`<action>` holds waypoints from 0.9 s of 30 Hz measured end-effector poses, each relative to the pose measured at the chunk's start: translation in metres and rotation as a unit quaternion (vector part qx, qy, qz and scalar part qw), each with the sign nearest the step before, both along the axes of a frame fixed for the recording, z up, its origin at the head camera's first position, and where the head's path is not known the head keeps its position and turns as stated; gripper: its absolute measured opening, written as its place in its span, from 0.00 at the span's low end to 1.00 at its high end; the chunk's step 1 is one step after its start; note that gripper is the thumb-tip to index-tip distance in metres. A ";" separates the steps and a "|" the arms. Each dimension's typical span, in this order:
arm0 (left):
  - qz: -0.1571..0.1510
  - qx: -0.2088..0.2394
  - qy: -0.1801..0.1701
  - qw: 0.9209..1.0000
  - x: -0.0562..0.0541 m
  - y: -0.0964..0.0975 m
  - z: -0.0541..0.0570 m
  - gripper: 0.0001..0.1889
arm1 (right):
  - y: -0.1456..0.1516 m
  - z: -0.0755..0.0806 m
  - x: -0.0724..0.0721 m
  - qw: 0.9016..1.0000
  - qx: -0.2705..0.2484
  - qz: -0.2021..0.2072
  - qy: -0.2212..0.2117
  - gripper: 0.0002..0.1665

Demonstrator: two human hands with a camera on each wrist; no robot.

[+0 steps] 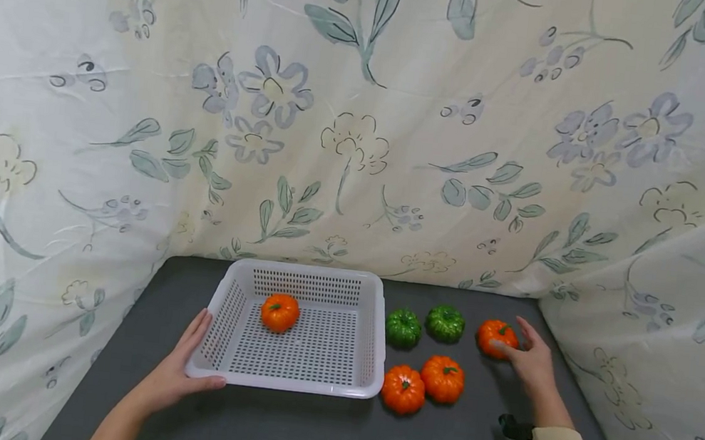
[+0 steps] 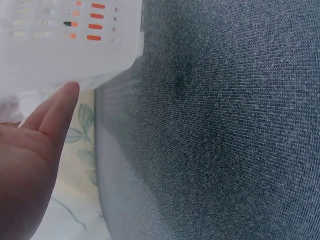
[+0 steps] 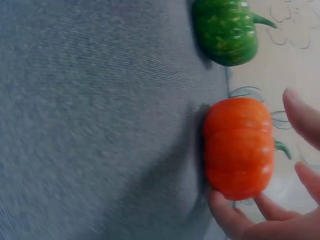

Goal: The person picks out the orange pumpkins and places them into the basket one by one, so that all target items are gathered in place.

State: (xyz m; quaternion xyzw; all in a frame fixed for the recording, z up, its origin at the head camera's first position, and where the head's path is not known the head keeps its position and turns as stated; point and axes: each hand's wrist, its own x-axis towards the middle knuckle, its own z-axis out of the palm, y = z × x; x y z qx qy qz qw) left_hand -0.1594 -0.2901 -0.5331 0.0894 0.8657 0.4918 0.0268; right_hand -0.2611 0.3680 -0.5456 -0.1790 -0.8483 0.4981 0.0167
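A white perforated plastic basket [image 1: 372,337] stands on the dark table, with one small orange pumpkin [image 1: 280,313] inside. My left hand [image 1: 179,363] rests against its near left corner, thumb along the front rim and straight fingers along the left side. At the far right, my right hand [image 1: 531,357] is spread around another orange pumpkin [image 3: 239,148]. Its lower fingers [image 3: 227,215] touch or nearly touch the pumpkin's side, while the thumb side stands apart from it in the right wrist view. This pumpkin sits on the table, green stem showing.
Two green pumpkins [image 1: 424,326] sit right of the basket toward the back. In front of them, two orange pumpkins [image 1: 422,385] lie side by side, close to the basket's right wall. Floral cloth [image 1: 361,142] hangs behind the table [image 1: 304,437] and along both sides.
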 end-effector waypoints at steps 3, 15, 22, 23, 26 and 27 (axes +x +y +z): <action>0.002 -0.004 -0.002 1.000 0.001 0.000 0.000 0.64 | -0.001 -0.007 -0.003 1.000 -0.010 0.007 0.000 0.60; 0.011 -0.011 -0.012 1.000 0.000 -0.001 0.000 0.64 | -0.006 -0.026 -0.005 0.999 -0.041 0.001 0.016 0.51; 0.007 -0.006 -0.005 1.000 0.000 -0.001 -0.001 0.64 | -0.006 -0.027 -0.003 0.999 -0.045 -0.014 0.021 0.49; 0.005 -0.004 -0.002 1.000 0.000 -0.001 -0.002 0.64 | -0.006 -0.027 -0.002 0.999 -0.044 -0.016 0.025 0.50; 0.000 -0.002 0.005 1.000 0.000 -0.001 -0.002 0.64 | -0.007 -0.023 0.000 0.998 -0.042 -0.024 0.035 0.50; 0.000 -0.002 0.006 1.000 0.000 -0.001 -0.002 0.64 | -0.008 -0.020 0.000 0.998 -0.041 -0.026 0.038 0.51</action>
